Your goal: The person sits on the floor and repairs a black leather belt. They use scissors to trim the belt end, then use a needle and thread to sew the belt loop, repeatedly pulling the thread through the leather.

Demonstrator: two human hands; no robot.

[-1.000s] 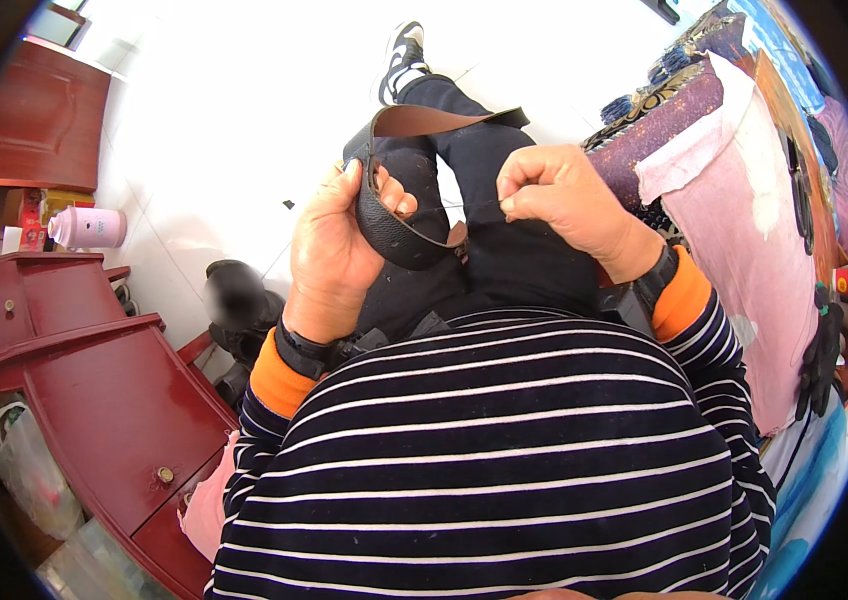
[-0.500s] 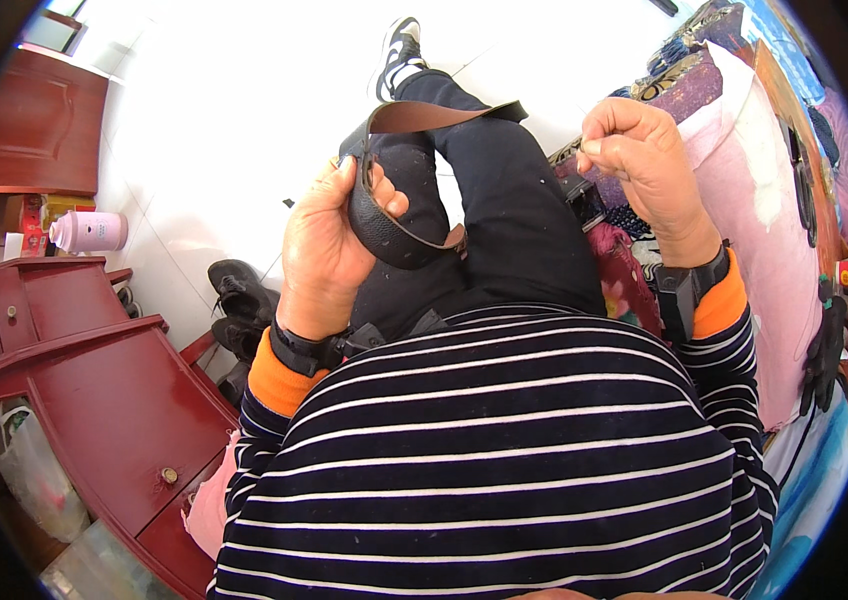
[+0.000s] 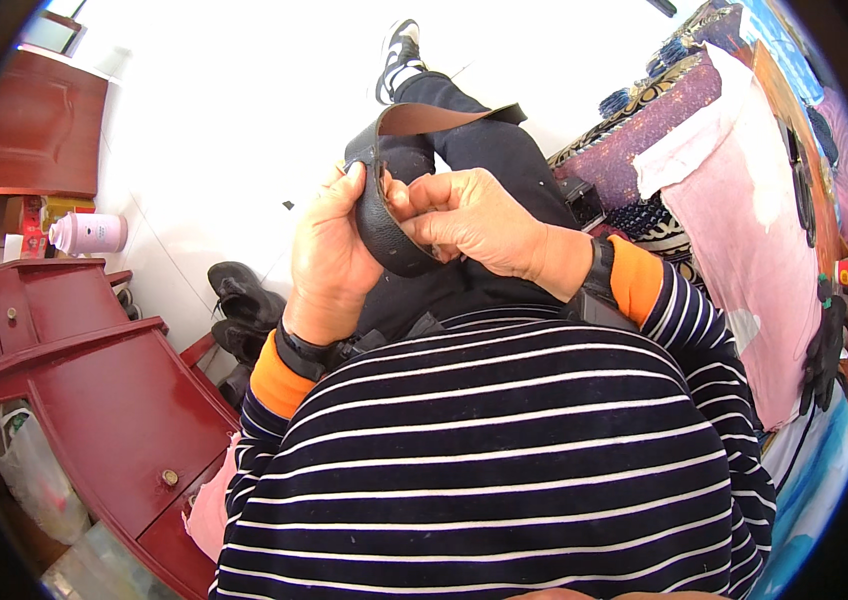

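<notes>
Bright daylight, overexposed white floor (image 3: 244, 110), strong fisheye bending, black rim.

A black leather strap (image 3: 384, 215) with a brown, suede-like underside is held above the person's lap, over a dark trouser leg. Its lower stretch curves in a loop, grain side out, running down and bending round to the right. Its upper end bends over and stretches flat to the right, brown underside facing up, ending in a squared dark tip. The strap looks thick and stiff, holding its curve without sagging
</notes>
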